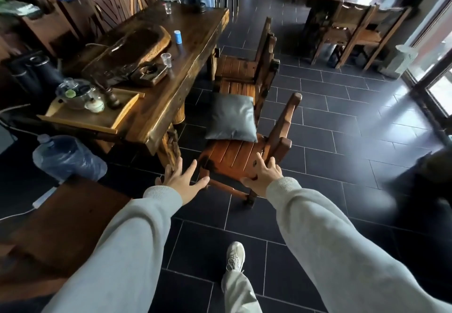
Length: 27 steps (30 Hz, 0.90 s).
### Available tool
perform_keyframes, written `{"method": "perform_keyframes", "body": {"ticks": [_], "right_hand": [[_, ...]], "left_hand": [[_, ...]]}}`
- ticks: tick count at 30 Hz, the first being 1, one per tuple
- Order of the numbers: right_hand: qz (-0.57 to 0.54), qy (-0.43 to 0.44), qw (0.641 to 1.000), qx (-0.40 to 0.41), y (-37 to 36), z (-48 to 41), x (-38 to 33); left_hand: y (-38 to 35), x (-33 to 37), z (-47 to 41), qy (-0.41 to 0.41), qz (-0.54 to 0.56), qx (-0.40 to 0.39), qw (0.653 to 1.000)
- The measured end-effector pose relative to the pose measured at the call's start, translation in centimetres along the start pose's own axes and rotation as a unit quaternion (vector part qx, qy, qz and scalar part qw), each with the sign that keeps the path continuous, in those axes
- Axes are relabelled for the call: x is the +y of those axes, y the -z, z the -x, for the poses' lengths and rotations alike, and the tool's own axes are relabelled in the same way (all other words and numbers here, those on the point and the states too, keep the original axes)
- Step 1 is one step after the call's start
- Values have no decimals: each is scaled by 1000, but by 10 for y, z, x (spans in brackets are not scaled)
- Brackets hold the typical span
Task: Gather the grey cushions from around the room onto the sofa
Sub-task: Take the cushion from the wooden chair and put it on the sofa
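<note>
Dark tiled floor (330, 122) fills a room of heavy wooden furniture.

At the bottom centre of the frame a shoe (235, 256) stands on the tiles, between two grey sleeves reaching forward. Above them, the left hand (182, 178) spreads wide with nothing in it, over the floor just left of a chair (234, 156). The right hand (263, 173), fingers splayed and gripping nothing, is in front of the chair's seat edge; contact cannot be told. A cushion (232, 118) lies farther back on that seat, centre frame, tilted against a second chair (242, 68) behind. Left of both runs a long table (190, 43) bearing a tray (93, 114) and cup (166, 59). A water bottle (66, 157) lies at lower left.
</note>
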State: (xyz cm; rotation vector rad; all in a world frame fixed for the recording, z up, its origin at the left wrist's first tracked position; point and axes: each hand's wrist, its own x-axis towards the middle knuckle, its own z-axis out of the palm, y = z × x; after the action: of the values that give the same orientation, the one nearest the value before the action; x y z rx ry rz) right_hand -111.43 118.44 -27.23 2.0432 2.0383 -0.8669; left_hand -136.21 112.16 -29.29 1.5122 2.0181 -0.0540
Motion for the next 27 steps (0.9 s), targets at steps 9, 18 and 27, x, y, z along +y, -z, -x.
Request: {"method": "perform_keyframes", "body": {"ticks": [9,18,27], "right_hand": [[-95,-42,991,-82,34,-181,-7],[-145,-112,977,-107,34,-325,4],[-271,-216,930,-119,0,-445,7]], "left_hand": [[44,46,-168,16,24,-44,999],[55,76,-339,11,16,-78,997],[57,109,-545,-64,-61,-141,986]]}}
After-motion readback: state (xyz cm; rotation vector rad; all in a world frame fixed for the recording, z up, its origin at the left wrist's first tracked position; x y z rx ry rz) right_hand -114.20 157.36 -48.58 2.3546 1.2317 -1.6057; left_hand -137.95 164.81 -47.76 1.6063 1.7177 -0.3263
